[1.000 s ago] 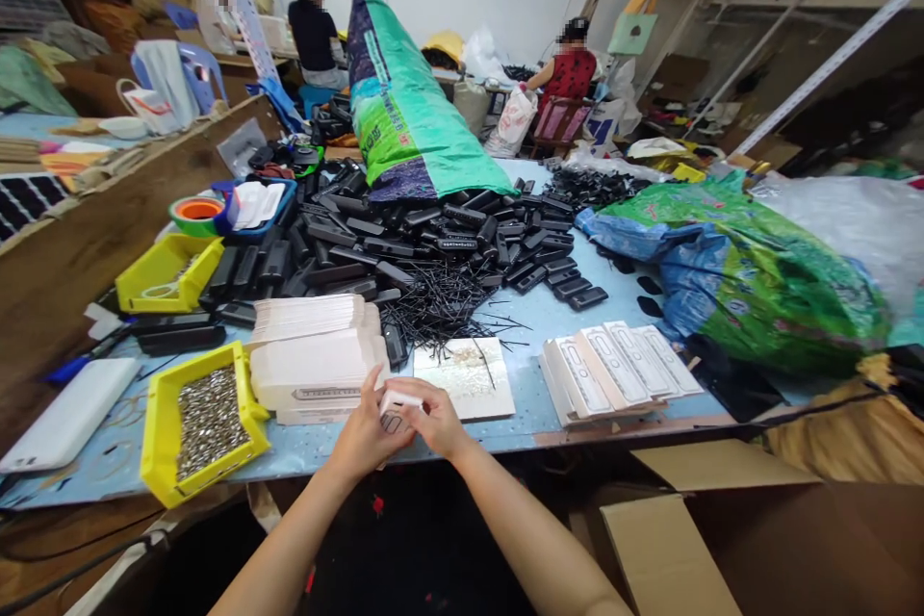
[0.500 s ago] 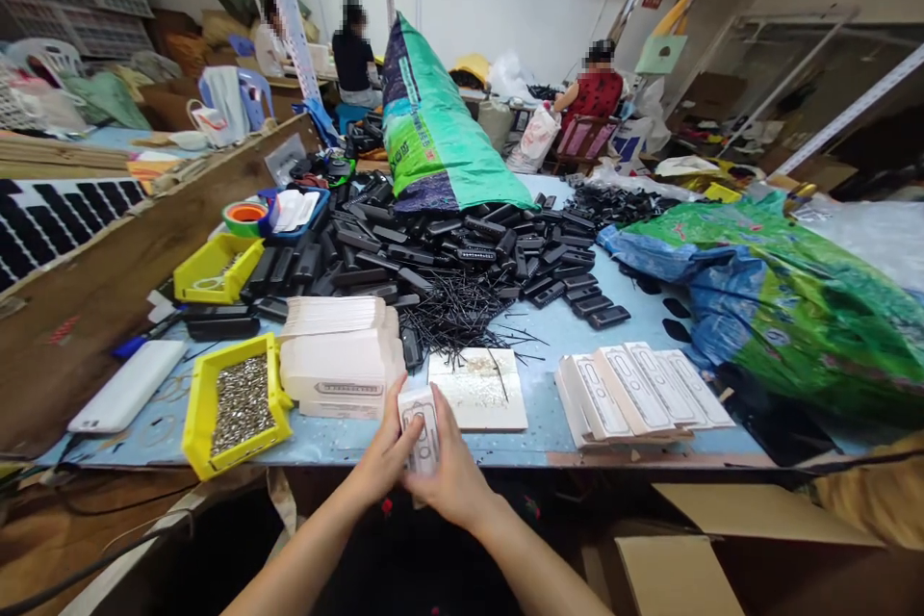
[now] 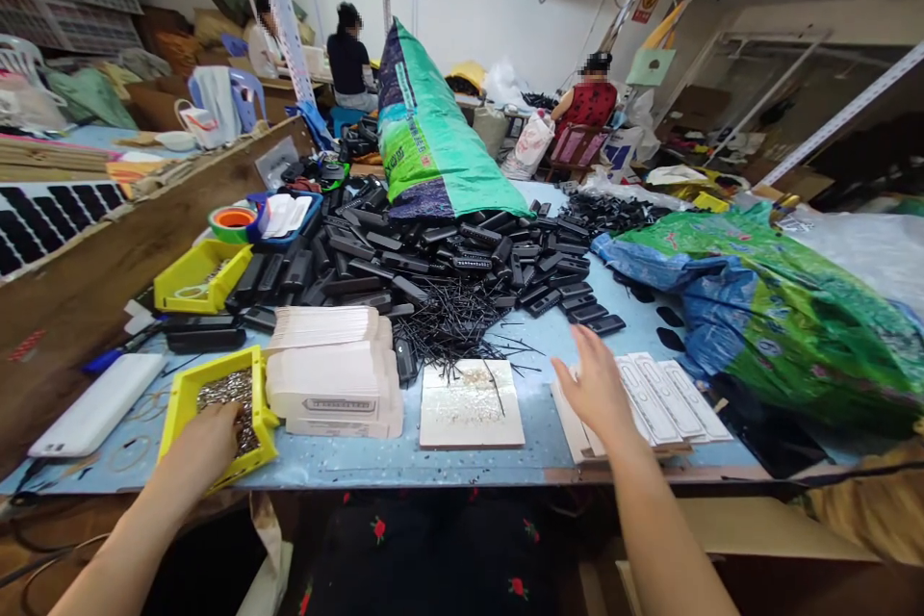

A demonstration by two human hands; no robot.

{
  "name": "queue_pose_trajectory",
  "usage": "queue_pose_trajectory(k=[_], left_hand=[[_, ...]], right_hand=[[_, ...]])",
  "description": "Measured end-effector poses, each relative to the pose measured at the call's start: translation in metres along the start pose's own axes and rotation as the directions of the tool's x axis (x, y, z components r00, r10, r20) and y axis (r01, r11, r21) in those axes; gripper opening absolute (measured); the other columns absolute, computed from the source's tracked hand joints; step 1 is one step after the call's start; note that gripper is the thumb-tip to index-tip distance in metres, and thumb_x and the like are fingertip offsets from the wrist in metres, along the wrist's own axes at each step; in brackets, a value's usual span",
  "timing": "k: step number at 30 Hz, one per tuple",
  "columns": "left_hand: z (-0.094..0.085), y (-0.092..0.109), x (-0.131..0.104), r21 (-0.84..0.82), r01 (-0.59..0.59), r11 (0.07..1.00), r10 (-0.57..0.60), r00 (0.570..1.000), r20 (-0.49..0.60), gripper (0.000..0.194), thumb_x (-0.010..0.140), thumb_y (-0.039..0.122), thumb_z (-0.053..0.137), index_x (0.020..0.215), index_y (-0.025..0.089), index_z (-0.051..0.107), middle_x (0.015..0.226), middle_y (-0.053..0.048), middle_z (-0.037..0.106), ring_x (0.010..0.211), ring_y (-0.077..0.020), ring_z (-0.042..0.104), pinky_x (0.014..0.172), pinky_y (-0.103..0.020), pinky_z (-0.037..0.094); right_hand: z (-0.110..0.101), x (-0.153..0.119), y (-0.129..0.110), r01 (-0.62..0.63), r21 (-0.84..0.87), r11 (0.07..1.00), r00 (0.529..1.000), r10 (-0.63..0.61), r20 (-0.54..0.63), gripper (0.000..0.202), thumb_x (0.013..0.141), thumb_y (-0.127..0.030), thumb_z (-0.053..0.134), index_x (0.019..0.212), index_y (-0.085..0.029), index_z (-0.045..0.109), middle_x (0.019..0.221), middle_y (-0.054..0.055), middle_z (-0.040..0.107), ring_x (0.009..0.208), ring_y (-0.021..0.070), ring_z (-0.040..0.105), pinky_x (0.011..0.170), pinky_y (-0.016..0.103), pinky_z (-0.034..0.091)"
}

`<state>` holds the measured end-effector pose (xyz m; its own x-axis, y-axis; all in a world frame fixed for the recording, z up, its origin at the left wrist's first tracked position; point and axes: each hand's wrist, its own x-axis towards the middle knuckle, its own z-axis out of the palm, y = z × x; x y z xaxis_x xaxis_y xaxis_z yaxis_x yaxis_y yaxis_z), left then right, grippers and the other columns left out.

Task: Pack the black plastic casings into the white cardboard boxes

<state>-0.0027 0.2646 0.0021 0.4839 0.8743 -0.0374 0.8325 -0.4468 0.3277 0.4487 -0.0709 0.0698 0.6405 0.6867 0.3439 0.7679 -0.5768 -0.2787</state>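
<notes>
Yellow plastic formed the bin [image 3: 175, 404] around the left grip [image 3: 206, 443], whose fingertips reached in among small metal bits [image 3: 227, 389]; whether they pinched any, I could not tell. The right grip [image 3: 598, 387] was wide, fingers spread, over the left end of the printed cards [image 3: 654, 399]. Between the grips, a blue worktop [image 3: 448, 474] carried pale cartons [image 3: 336, 375] and a white board [image 3: 466, 419]. Beyond them lay black cases [image 3: 411, 262]; farther off, a person in red [image 3: 586, 106] sat.

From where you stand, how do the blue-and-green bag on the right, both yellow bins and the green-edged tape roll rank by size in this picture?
1. Blue-and-green bag
2. Front yellow bin, partly covered by the left hand
3. Back yellow bin
4. Tape roll
</notes>
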Motion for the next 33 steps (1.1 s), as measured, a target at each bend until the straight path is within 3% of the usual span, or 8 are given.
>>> queue_pose_trajectory(k=[5,8,12,18,22,25,30,33], left_hand=[[-0.009,0.015,-0.006,0.125,-0.009,0.992,-0.004,0.995,0.098,0.026,0.08,0.027,0.038,0.069,0.019,0.06,0.08,-0.012,0.069,0.081,-0.029,0.064,0.071,-0.035,0.046],[-0.02,0.025,-0.014,-0.011,-0.008,1.0,0.008,1.0,-0.017,0.024,0.075,0.035,0.045,0.071,0.02,0.063,0.084,-0.01,0.071,0.083,-0.0277,0.065,0.072,-0.034,0.047],[-0.026,0.035,-0.034,-0.47,0.24,0.85,-0.309,0.948,-0.074,0.029,0.062,0.048,0.062,0.076,0.023,0.066,0.081,-0.005,0.072,0.08,-0.0258,0.066,0.07,-0.032,0.049],[-0.001,0.087,-0.057,-0.936,0.267,0.23,-0.328,0.927,0.184,0.044,0.042,0.045,0.084,0.069,0.017,0.063,0.072,-0.002,0.068,0.072,-0.0151,0.062,0.068,-0.021,0.052],[0.022,0.139,-0.059,-0.934,0.327,0.141,-0.191,0.935,0.299,0.046,0.043,0.046,0.086,0.069,0.016,0.063,0.068,-0.001,0.065,0.068,-0.0118,0.059,0.064,-0.017,0.05],[0.035,0.166,-0.062,-0.918,0.367,0.148,-0.098,0.929,0.356,0.047,0.045,0.047,0.085,0.072,0.016,0.064,0.071,-0.002,0.067,0.072,-0.0138,0.06,0.068,-0.02,0.05],[0.053,0.196,-0.073,-0.914,0.33,0.235,0.081,0.931,0.356,0.039,0.056,0.047,0.081,0.073,0.016,0.066,0.072,-0.002,0.065,0.071,-0.0134,0.058,0.069,-0.021,0.049],[0.059,0.216,-0.08,-0.908,0.367,0.203,0.112,0.913,0.393,0.037,0.058,0.045,0.081,0.074,0.016,0.067,0.07,-0.001,0.063,0.069,-0.0126,0.057,0.069,-0.022,0.049]], right_hand=[[0.064,0.127,-0.089,0.005,0.293,0.956,0.988,-0.051,0.148,0.057,0.079,-0.006,0.046,0.135,-0.013,0.043,0.141,0.014,0.041,0.131,0.0234,0.037,0.111,0.038,0.028],[0.093,0.181,-0.104,-0.091,0.36,0.929,0.99,0.043,0.138,0.056,0.071,0.002,0.05,0.126,-0.01,0.05,0.14,0.02,0.04,0.134,0.0306,0.031,0.111,0.05,0.021],[0.106,0.199,-0.099,-0.126,0.525,0.842,0.99,0.074,0.118,0.033,0.074,-0.004,0.054,0.105,-0.016,0.057,0.12,0.014,0.057,0.128,0.0268,0.04,0.11,0.054,0.019],[0.095,0.121,-0.102,-0.219,0.764,0.607,0.976,0.142,0.167,0.043,0.097,-0.048,0.014,0.111,-0.021,0.044,0.094,0.006,0.062,0.073,0.0156,0.063,0.068,0.034,0.054],[0.079,0.015,-0.1,-0.253,0.882,0.398,0.946,-0.09,0.312,0.047,0.087,-0.062,0.041,0.091,-0.019,0.059,0.082,0.004,0.064,0.071,0.0156,0.06,0.067,0.03,0.051],[0.067,-0.043,-0.09,-0.36,0.889,0.283,0.914,-0.084,0.397,0.031,0.072,-0.043,0.072,0.092,-0.019,0.065,0.083,0.002,0.066,0.081,0.0163,0.059,0.078,0.031,0.047],[0.042,-0.067,-0.078,-0.334,0.895,-0.294,0.876,0.253,0.41,0.052,0.066,-0.024,0.07,0.115,-0.024,0.054,0.086,-0.001,0.062,0.075,0.0137,0.058,0.072,0.029,0.047],[0.026,-0.06,-0.095,-0.079,0.924,-0.374,0.898,0.375,0.229,0.034,0.072,-0.026,0.064,0.105,-0.023,0.057,0.084,-0.002,0.057,0.064,0.0097,0.053,0.062,0.025,0.044]])
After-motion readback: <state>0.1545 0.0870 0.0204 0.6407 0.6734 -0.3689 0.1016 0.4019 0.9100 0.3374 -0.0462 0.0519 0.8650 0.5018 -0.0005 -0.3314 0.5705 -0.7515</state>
